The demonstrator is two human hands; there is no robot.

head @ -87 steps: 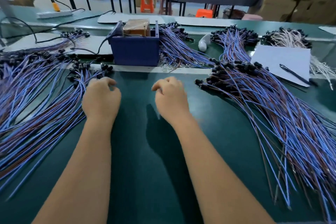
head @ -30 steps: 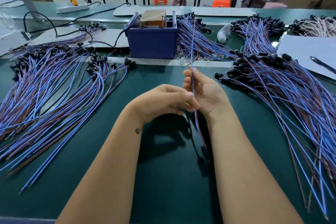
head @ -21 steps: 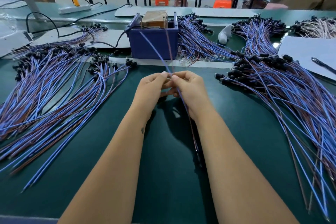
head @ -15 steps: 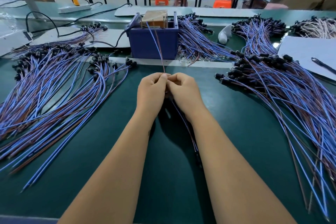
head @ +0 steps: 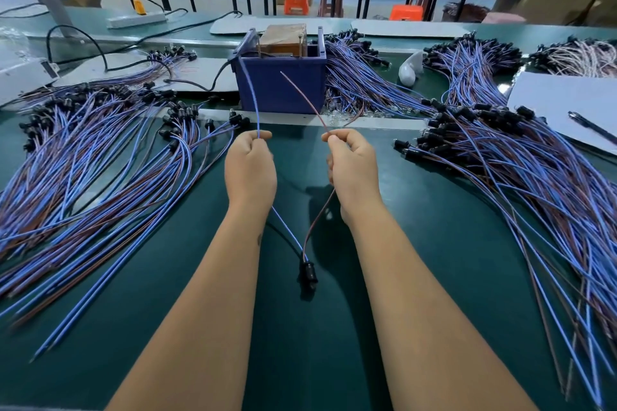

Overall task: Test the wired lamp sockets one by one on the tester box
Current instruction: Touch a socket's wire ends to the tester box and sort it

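We hold one wired lamp socket between us and the dark blue plastic tester box, and its leads are spread but not yet on the contacts. Our left hand pinches the thin blue lead with fingers curled round it; its free end rises toward the box's left rim, whether touching we cannot tell. Our right hand pinches the thin brown lead the same way, its tip standing in front of the box, apart from it. The small black socket lies on the green mat between our forearms, both leads running back to it. We judge the test of this piece is just starting. To our left lies a fanned heap of blue-and-brown wired sockets, to our right a similar heap; which is tested we cannot tell, so much seems left
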